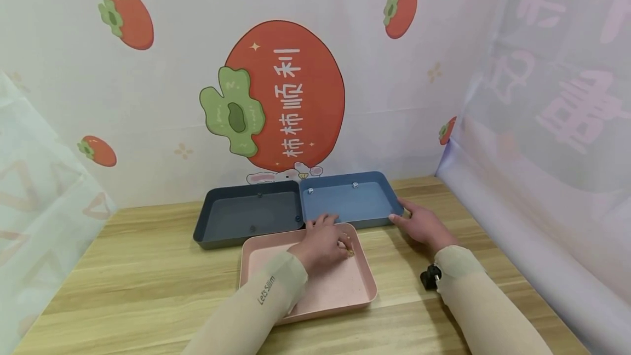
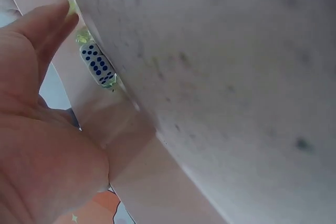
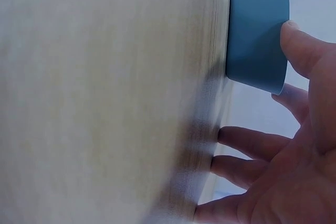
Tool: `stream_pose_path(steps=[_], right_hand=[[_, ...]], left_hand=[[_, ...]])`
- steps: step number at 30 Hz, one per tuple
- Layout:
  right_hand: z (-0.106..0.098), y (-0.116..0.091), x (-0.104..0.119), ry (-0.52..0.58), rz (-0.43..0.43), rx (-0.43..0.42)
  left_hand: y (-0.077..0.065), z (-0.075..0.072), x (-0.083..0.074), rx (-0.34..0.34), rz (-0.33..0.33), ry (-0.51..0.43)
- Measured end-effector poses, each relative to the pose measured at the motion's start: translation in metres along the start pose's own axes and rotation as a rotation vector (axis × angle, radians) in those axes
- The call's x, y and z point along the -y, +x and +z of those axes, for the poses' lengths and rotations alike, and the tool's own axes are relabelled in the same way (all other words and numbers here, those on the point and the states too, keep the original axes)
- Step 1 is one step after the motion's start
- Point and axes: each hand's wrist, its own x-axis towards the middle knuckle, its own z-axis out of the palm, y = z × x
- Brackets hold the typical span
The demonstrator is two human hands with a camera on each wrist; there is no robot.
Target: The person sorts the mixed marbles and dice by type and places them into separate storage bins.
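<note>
Patterned curtain (image 1: 177,59) stood behind the wooden table (image 1: 148,278). Three trays sat on the table: pink tray (image 1: 340,286) nearest the person, dark tray (image 1: 229,212) behind it to the left, blue tray (image 1: 335,204) behind it to the right.

Right hand (image 1: 421,226) was at the blue tray's near right corner, fingers spread, thumb against the rim, other fingers outside it. Left hand (image 1: 320,245) was inside the pink tray, fingertips at the dice by its right wall. Couldn't tell if those fingers gripped a die or only touched one.

Smallest stuff: white dice (image 2: 98,65) with blue dots and a clear yellow die (image 2: 83,36) sat in a row along the pink wall. Pale dice (image 1: 355,185) lay in the blue tray, dark dice (image 1: 298,218) in the dark one.

Step looked like a colour sort. My take: best to pinch one die at a time, use the wall as a backstop, lift clear of the rim, keep the right hand light so the blue tray didn't skid.

Hard to read: left thumb hidden, exact count in the row unclear, dark dice low contrast, forearms cut off.
</note>
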Motion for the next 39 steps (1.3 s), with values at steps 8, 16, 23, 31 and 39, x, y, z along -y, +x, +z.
stream_pose_path(steps=[8,16,23,31,39], right_hand=[[0.002,0.000,-0.002,0.001,0.009,0.005],[0.002,0.000,-0.001,0.000,0.007,-0.001],[0.002,0.000,0.000,0.001,0.012,0.008],[0.002,0.000,-0.001,0.004,0.008,0.006],[0.001,0.001,0.000,-0.001,0.004,0.012]], left_hand=[[-0.001,0.002,-0.004,0.025,0.023,-0.023],[-0.002,0.005,-0.016,0.053,0.056,0.045],[-0.002,0.007,-0.017,0.033,0.064,0.074],[-0.003,0.004,-0.016,0.037,0.065,0.032],[-0.004,-0.010,-0.008,0.029,0.012,-0.120]])
